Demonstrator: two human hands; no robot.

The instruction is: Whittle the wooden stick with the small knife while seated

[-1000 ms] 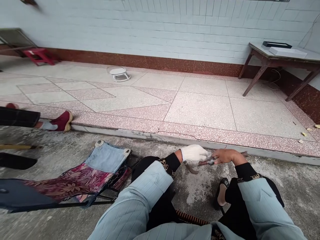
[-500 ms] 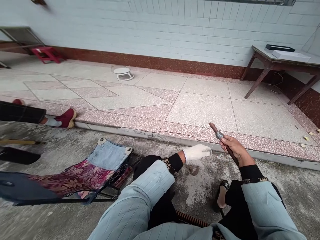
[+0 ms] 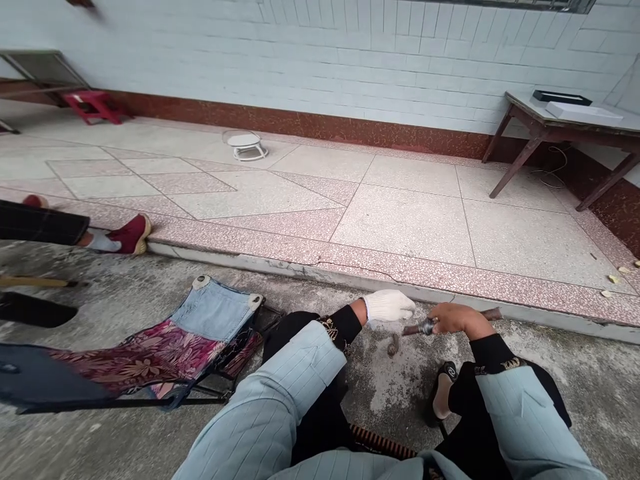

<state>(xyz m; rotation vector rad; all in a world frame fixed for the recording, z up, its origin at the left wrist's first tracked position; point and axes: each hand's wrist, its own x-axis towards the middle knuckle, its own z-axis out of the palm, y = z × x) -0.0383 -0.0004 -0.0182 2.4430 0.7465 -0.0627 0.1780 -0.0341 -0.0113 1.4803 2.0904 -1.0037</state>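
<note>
My right hand (image 3: 454, 318), bare, is closed around a brown wooden stick (image 3: 493, 313) with silvery wire (image 3: 427, 326) wound near one end. The stick lies roughly level, low over the concrete, its wire-wound end pointing left. To its left, my left hand (image 3: 391, 305) wears a white knitted glove, its fingers drawn together towards the stick. What they hold, if anything, is hidden. Below and between the hands, a small curved brown-grey piece (image 3: 393, 345) rests on the ground; I cannot tell its kind.
A raised terrazzo step (image 3: 280, 257) runs ahead of my hands. On my left stands a folding cloth chair (image 3: 220, 312); beyond it, another person's foot in a red shoe (image 3: 129, 235) is by the step. A white stool (image 3: 247, 145) and wooden table (image 3: 535, 123) stand farther off.
My right hand has come down and turned the stick from upright-tilted to nearly level, its wire-wound end now towards my left hand. My left hand has shifted slightly left.
</note>
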